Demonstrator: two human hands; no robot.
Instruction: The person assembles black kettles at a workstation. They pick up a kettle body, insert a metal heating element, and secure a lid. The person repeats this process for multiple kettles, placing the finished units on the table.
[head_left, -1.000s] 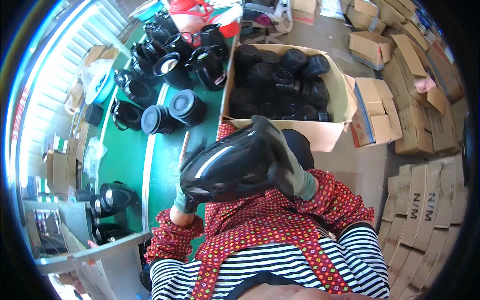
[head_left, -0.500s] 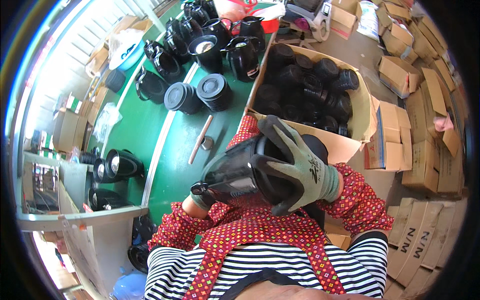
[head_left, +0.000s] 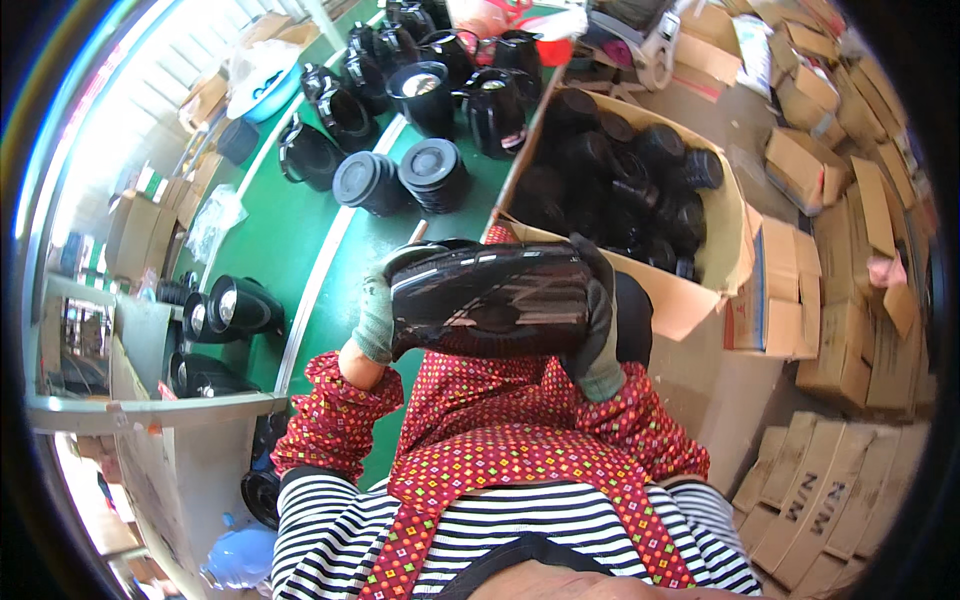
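A glossy black jug (head_left: 490,300) lies sideways across my front, held up above my lap. My left hand (head_left: 375,312), in a grey-green glove, grips its left end; the fingertips are partly hidden behind the jug. Around the right end, my gloved right hand (head_left: 600,335) is wrapped, with dark palm coating showing on its fingers. Just beyond the jug, two stacks of black ribbed round lids, the left stack (head_left: 365,182) and the right stack (head_left: 433,170), stand on the green worktable (head_left: 290,230).
Several black jugs (head_left: 420,95) crowd the table's far end. An open carton (head_left: 660,300) of black round parts stands to the right, near my right hand. Flattened cartons (head_left: 820,490) lie lower right. More black pots (head_left: 240,305) sit at the table's left; a blue bottle (head_left: 240,555) is below.
The jug has turned from tilted to nearly level across my body. My right hand, earlier spread over its end, now clasps that end from the side. My left hand has risen.
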